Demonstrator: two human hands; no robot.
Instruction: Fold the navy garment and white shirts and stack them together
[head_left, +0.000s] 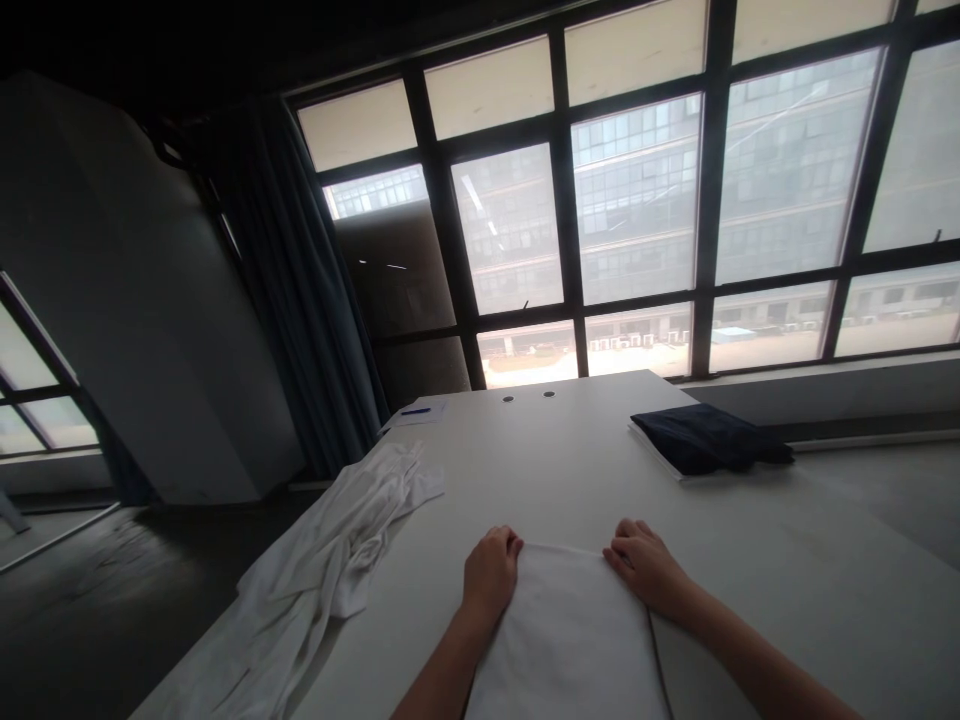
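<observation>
White cloth [574, 640]: on the counter [525, 450] — long axis running toward me.
Left hand [491, 572]: pinched on its far-left corner.
Right hand [643, 564]: pinched on its far-right corner — I judge neither nearer.

Your left hand [492, 572] and right hand [643, 562] pinch the white cloth [570, 640]'s far corners on the table [517, 460]; a rumpled heap [330, 560] lies left, a dark bundle [709, 437] ahead right.
</observation>
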